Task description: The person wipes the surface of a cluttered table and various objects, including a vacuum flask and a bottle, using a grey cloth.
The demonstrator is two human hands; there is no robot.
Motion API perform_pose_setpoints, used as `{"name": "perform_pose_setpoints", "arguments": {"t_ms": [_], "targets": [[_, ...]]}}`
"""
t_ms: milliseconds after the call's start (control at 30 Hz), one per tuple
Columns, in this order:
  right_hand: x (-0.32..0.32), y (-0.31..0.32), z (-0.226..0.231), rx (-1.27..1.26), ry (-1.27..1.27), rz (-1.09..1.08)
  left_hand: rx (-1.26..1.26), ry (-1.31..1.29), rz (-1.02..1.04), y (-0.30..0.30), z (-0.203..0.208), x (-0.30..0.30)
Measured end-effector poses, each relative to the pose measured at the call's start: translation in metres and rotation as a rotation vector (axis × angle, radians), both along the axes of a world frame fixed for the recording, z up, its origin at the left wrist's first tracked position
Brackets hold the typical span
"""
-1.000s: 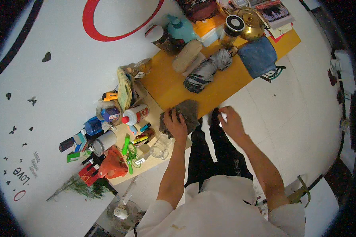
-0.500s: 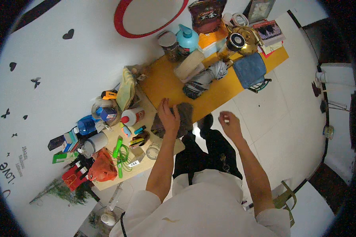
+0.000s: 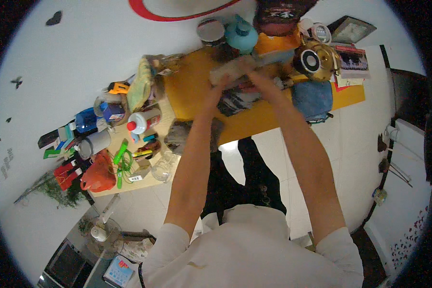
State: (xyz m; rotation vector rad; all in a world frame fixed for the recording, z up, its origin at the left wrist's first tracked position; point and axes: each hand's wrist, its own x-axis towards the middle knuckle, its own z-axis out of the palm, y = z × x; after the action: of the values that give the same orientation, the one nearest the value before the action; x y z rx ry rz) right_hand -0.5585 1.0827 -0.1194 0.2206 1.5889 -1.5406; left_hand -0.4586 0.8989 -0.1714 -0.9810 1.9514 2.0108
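Two arms (image 3: pixel 189 163) are slanting inward as I am watching, the left hand (image 3: pixel 218 88) and right hand (image 3: pixel 263 81) hovering close together over the bench (image 3: pixel 189 96). Blur is hiding both grips; I cannot tell whether either is grasping. The beige oblong case (image 3: pixel 231 68) is showing right by them, the grey umbrella (image 3: pixel 237 103) lying nearer the body.

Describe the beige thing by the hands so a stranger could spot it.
On the yellow table, find the teal bottle. Just below it in the picture, at the left hand and right hand, is a blurred, oblong beige thing. Its beige colour differs from the dark-streaked umbrella beside it.
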Motion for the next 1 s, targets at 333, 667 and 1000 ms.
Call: {"name": "perform_pose_setpoints", "arguments": {"t_ms": [333,667,1000], "targets": [[0.090,-0.021,0.040,-0.180,0.102,-0.338,0.125,0.052,0.110,-0.006,0.074,0.068],[0.153,0.098,0.055,0.146,0.146,-0.056,0.387,0.119,0.348,0.130,0.124,0.156],[0.076,0.293,0.060,0.225,0.165,-0.371,0.190,0.256,-0.111,0.305,0.054,0.012]]}}
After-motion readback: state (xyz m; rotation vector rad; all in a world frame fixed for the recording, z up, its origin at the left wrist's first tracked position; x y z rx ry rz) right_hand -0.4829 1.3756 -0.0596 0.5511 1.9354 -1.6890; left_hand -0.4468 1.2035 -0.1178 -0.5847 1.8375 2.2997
